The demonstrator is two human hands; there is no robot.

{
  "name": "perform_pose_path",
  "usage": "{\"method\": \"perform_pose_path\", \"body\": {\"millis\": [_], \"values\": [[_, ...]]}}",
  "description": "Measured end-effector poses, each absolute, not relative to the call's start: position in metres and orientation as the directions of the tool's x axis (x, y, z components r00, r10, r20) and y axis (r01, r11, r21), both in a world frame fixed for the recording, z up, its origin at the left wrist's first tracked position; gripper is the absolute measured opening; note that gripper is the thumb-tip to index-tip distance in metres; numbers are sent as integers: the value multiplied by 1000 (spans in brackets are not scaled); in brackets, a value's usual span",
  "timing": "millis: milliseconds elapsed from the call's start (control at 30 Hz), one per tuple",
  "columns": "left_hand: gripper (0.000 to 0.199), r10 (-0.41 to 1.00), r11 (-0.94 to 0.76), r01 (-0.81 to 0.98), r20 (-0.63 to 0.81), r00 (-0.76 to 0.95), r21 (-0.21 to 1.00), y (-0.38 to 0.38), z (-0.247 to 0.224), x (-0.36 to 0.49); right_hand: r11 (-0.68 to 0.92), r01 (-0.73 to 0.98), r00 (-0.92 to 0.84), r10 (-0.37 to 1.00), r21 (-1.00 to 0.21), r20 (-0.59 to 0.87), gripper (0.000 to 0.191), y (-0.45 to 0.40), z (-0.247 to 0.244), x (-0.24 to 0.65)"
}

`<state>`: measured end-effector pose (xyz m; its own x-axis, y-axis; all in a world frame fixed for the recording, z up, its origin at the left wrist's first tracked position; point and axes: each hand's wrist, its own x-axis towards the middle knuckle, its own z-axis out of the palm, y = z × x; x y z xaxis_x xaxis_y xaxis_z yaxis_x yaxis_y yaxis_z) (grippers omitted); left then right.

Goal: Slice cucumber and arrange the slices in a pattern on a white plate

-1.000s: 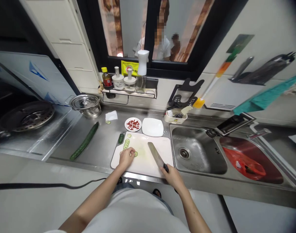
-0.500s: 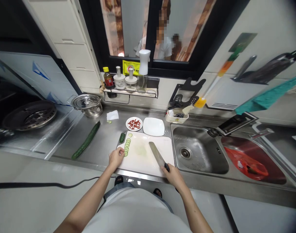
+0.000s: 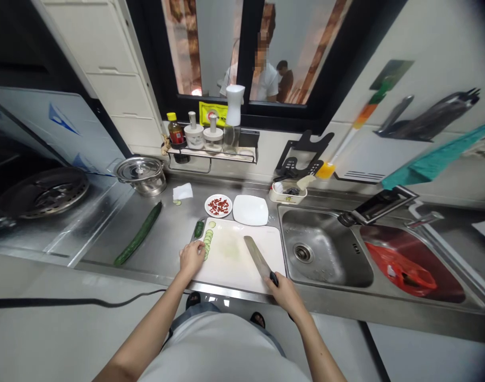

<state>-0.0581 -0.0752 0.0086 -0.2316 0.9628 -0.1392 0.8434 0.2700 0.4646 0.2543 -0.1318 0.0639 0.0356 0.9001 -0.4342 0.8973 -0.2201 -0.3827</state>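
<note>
At the left of the white cutting board (image 3: 226, 273), my left hand (image 3: 192, 259) touches the row of overlapping cucumber slices (image 3: 208, 240); its curved fingers lie at the row's edge and partly cover it. A single slice lies at the row's far end. Beside it sits a short cucumber piece (image 3: 199, 229) with dark skin. My right hand (image 3: 284, 292) is closed around the black handle of a kitchen knife (image 3: 257, 257). The broad blade points forward and left over the board, well apart from the slices. Left of the board, a long whole cucumber (image 3: 139, 233) lies on the steel counter.
Behind the board stand a plate of red chopped pieces (image 3: 218, 214) and a white square plate (image 3: 250, 210). A steel sink (image 3: 326, 254) adjoins on the right, with a red bag (image 3: 405, 273) in its second basin. A lidded pot (image 3: 143, 178) stands at back left.
My left hand has shifted slightly forward along the cucumber slices, covering more of the row's near end. The knife and my right hand stay almost where they were. The view has tilted a little.
</note>
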Motion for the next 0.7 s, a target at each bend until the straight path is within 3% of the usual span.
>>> {"method": "perform_pose_path", "body": {"millis": [200, 467, 700], "values": [[28, 981, 193, 890, -60, -185, 412, -20, 25, -44, -207, 890, 18, 906, -406, -422, 33, -132, 65, 253], [29, 985, -28, 965, -157, 71, 259, 36, 29, -45, -250, 893, 57, 889, -375, -455, 35, -136, 69, 255], [27, 974, -118, 974, -167, 151, 192, 48, 22, -49, -265, 876, 66, 894, -403, -444, 32, -140, 71, 257]]}}
